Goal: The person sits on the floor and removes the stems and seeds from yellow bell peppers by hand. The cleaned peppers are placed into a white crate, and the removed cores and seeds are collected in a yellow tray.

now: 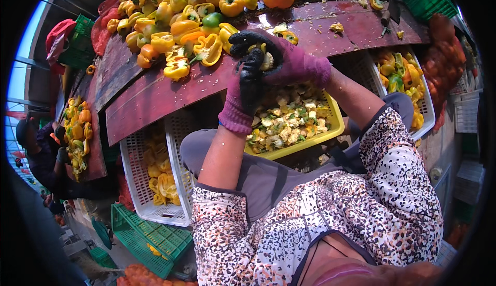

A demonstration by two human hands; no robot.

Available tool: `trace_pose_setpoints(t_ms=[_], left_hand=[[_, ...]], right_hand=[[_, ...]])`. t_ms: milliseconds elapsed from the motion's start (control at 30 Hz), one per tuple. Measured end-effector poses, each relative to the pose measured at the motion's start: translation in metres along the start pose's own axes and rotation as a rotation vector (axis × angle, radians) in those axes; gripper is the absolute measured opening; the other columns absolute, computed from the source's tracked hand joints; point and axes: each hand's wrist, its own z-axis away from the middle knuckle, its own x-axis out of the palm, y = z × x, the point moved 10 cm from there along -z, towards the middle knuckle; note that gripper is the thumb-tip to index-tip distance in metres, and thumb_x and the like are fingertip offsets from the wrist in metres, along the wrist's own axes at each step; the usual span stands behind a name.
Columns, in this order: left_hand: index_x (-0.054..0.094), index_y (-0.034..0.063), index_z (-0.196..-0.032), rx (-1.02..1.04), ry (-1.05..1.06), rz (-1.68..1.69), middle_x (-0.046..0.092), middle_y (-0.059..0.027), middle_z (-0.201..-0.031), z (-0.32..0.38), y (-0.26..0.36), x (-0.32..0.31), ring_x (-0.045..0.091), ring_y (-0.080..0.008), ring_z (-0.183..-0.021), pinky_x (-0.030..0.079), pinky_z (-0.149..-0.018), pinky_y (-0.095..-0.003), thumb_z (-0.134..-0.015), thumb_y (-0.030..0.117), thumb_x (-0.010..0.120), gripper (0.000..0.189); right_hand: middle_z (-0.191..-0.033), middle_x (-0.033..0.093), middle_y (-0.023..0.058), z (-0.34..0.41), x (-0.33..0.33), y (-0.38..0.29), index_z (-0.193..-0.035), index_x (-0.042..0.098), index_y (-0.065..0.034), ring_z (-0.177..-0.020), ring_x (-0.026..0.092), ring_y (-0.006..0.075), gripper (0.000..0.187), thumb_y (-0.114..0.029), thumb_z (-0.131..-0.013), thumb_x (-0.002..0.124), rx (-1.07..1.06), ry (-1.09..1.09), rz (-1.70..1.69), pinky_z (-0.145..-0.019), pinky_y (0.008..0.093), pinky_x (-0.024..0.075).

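Observation:
Both my hands wear purple knit gloves with black coated fingers and meet above the near edge of the table. My right hand (281, 55) curls around a yellow bell pepper piece (266, 59) with its pale seed core showing. Pressed against the same piece are the fingers of my left hand (251, 77); they hide part of it. Below, a yellow basket (310, 146) holds pepper cores and seed clumps (288, 119). Just beyond my hands, cut and whole yellow bell peppers (186, 26) are heaped on the dark red board table (166, 104).
White crates of pepper pieces stand left (178, 185) and right (424, 111) of my knees. Lower left is a green crate (151, 235). A knife (389, 15) lies at the table's far right, near a red mesh sack (441, 61). Another person (42, 150) works at far left.

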Motion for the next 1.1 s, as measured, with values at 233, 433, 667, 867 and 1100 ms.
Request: trace_pose_setpoints(t_ms=[233, 433, 667, 867, 1100], left_hand=[[0.062, 0.0018, -0.112, 0.825, -0.012, -1.053, 0.062, -0.0071, -0.106, 0.035, 0.07, 0.052, 0.059, -0.0154, -0.098, 0.048, -0.086, -0.0302, -0.097, 0.015, 0.054, 0.022], [0.059, 0.0, -0.118, 0.399, -0.15, -0.732, 0.061, -0.0113, -0.115, 0.024, 0.044, 0.039, 0.057, -0.0213, -0.11, 0.046, -0.093, -0.0323, -0.087, 0.0, 0.056, 0.032], [0.065, 0.0041, -0.106, -0.116, 0.027, -0.49, 0.069, -0.0093, -0.105, -0.002, 0.005, 0.011, 0.067, -0.02, -0.091, 0.052, -0.078, -0.032, -0.081, 0.016, 0.066, 0.028], [0.069, 0.0089, -0.102, -0.191, 0.012, -1.498, 0.07, -0.015, -0.09, -0.004, -0.004, -0.002, 0.067, -0.0321, -0.086, 0.051, -0.08, -0.0417, -0.078, 0.036, 0.068, 0.037], [0.066, 0.002, -0.11, -0.316, -0.218, -1.666, 0.07, -0.018, -0.094, 0.019, -0.024, -0.005, 0.068, -0.0288, -0.085, 0.052, -0.077, -0.0364, -0.082, 0.029, 0.069, 0.04]], right_hand=[[-0.136, 0.049, 0.0076, 0.003, 0.0, 0.027, -0.14, 0.042, -0.0066, -0.126, 0.046, 0.0168, 0.076, -0.007, -0.071, 0.074, 0.079, -0.011, -0.074, -0.108, 0.0327, 0.0363], [-0.134, 0.052, 0.0068, 0.009, 0.003, 0.027, -0.139, 0.045, -0.0096, -0.126, 0.046, 0.0179, 0.077, -0.006, -0.069, 0.076, 0.191, -0.201, -0.075, -0.109, 0.0322, 0.0358], [-0.122, 0.058, 0.0124, 0.024, -0.007, 0.012, -0.135, 0.05, -0.0121, -0.114, 0.058, 0.0287, 0.07, -0.003, -0.069, 0.073, 0.079, -0.283, 0.307, -0.098, 0.0363, 0.0463], [-0.116, 0.059, 0.0138, 0.1, -0.073, 0.021, -0.126, 0.056, -0.0143, -0.108, 0.058, 0.035, 0.056, 0.005, -0.073, 0.06, 0.216, -0.152, 0.79, -0.09, 0.0408, 0.0498], [-0.133, 0.054, 0.0123, 0.248, -0.284, 0.007, -0.133, 0.052, -0.0184, -0.113, 0.059, 0.0313, 0.053, -0.017, -0.083, 0.068, 1.136, 0.007, 1.619, -0.096, 0.0409, 0.0492]])
